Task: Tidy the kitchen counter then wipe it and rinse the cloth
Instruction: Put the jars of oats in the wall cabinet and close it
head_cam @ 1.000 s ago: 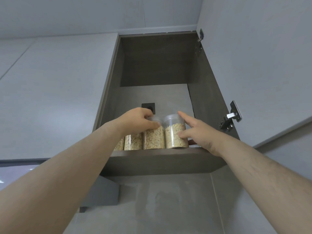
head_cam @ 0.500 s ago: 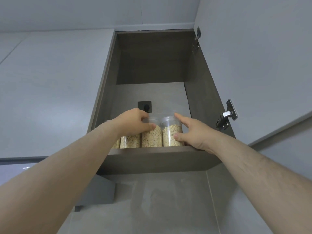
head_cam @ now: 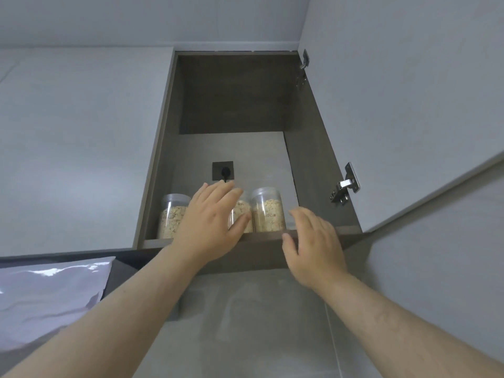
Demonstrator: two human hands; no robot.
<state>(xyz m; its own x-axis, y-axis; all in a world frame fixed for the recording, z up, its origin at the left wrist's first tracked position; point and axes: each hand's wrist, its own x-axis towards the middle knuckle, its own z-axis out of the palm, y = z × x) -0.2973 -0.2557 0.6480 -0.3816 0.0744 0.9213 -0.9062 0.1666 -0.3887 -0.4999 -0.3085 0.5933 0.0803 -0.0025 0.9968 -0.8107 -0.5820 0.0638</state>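
Observation:
I look up into an open wall cupboard with a dark interior. On its bottom shelf stand clear plastic jars of oat flakes: a left jar, a middle jar partly hidden by my hand, and a right jar. My left hand is in front of the jars with fingers spread, holding nothing. Below the shelf's front edge, my right hand hovers open and apart from the right jar.
The cupboard door is swung open on the right, with two metal hinges. A black socket sits on the cupboard's back wall. Closed grey cupboard fronts lie to the left. A shiny range hood surface is at lower left.
Both hands have let go of the jars and pulled back toward me. The right hand dropped below the shelf edge. The view has tilted down a little.

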